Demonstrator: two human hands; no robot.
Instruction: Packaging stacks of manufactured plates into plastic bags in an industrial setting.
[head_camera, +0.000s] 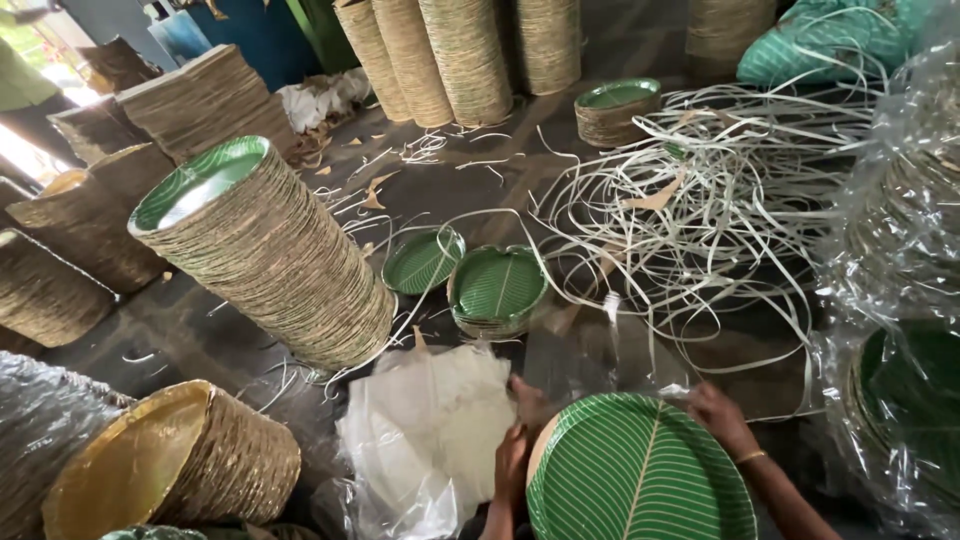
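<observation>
A stack of green leaf-patterned round plates (640, 475) sits at the bottom centre, right in front of me. My left hand (515, 440) grips its left rim, fingers curled over the edge. My right hand (718, 415), with a bangle on the wrist, holds the upper right rim together with a clear plastic sheet (600, 345) that rises over the far side of the stack. A heap of crumpled clear plastic bags (425, 435) lies just left of my left hand.
A tall leaning plate stack (270, 255) stands to the left, a small stack (497, 290) and a single plate (422, 262) ahead. Tangled white strapping (700, 190) covers the floor to the right. Plastic-wrapped bundles (900, 300) sit at far right, a gold-lined stack (170, 465) at lower left.
</observation>
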